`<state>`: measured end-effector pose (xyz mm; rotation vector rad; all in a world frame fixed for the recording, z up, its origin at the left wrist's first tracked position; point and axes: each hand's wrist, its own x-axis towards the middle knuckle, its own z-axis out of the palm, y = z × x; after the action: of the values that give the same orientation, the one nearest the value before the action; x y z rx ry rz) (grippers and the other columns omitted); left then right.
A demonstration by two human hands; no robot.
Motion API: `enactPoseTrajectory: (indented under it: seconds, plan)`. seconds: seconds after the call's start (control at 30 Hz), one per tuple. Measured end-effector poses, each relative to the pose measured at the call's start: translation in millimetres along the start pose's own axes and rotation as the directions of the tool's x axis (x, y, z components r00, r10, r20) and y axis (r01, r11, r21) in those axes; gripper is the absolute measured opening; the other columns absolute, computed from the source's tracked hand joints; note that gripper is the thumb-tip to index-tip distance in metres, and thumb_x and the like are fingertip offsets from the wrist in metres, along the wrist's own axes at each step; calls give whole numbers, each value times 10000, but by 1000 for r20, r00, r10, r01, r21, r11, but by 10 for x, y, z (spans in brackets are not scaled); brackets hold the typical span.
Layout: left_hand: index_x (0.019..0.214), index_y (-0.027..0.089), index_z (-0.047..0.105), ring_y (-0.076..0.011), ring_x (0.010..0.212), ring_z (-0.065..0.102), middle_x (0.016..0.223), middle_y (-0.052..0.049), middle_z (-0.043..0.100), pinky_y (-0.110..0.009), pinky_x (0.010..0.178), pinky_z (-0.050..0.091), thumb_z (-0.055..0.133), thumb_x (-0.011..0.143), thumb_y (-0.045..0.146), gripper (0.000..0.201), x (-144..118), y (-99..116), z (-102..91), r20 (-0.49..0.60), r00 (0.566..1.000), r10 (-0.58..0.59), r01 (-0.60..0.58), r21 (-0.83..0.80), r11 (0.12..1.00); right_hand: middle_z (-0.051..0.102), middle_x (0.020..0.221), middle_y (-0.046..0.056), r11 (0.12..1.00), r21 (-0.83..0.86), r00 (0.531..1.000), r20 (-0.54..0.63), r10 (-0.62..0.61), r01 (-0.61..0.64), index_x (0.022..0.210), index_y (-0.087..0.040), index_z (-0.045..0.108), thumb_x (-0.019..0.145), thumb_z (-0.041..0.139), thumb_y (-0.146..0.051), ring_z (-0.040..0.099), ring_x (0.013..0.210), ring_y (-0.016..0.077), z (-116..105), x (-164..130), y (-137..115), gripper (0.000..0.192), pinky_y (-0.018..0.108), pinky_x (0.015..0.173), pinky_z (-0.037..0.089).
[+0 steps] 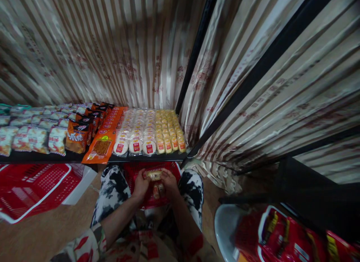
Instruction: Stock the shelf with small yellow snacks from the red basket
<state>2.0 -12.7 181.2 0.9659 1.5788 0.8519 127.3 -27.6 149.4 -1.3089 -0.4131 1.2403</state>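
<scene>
Over a red plastic basket point(176, 170) between the knees, my left hand point(141, 185) and my right hand point(169, 181) grip a small wrapped snack cake point(154, 175) from its two ends. Its wrapper is pale yellow and clear; the label cannot be read. Just below it, inside the basket, lie other small wrapped snacks point(158, 190) with orange-red print. On the shelf beyond my hands stand rows of yellow wrapped cakes point(168, 136) at the right. Beside them are white round packaged cakes point(135, 145).
Left along the shelf point(56, 157) are an orange snack bag point(99, 143), brown-orange bags point(75, 138) and several white-orange packets point(30, 138). A second red basket point(36, 187) stands at lower left. Red packages point(298, 235) fill a basket at lower right by a grey stool point(226, 228). Dark metal posts point(239, 97) rise before curtains.
</scene>
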Motion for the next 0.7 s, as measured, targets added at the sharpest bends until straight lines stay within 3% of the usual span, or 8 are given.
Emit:
enactPoseTrajectory:
  seconds: [0.13,0.3,0.53,0.7]
  plan:
    - [873,131,576,-157,743,592,813,-43,628,-264,728,458,510,627,34,273,-89,66,21,63,998,11,-9,-35,999,666,763,21,1000,28,1000,3,7,-7,772,-189,636,450,712,-240,619,711,172,-14,-8,-84,336,285,655,483]
    - [784,181,519,-131,657,568,708,34,583,-249,676,452,484,587,16,260,-214,140,51,87,986,141,-141,-8,990,665,747,2,995,97,1000,18,-3,1,785,-187,642,449,688,-189,606,704,151,-4,-38,-195,339,258,651,463]
    - [827,194,500,-144,778,565,808,16,571,-289,759,462,466,628,51,248,-263,60,76,139,914,380,-397,124,909,665,818,-4,979,202,1000,21,-6,1,901,-195,633,490,689,-173,610,719,129,47,-118,-276,415,240,668,465]
    - [886,195,515,-180,888,550,894,-28,554,-352,827,467,451,675,71,253,-310,40,57,130,835,535,-550,227,803,673,859,18,979,203,997,-59,48,-35,857,-195,623,488,733,-220,627,759,149,81,-193,-329,386,244,676,481]
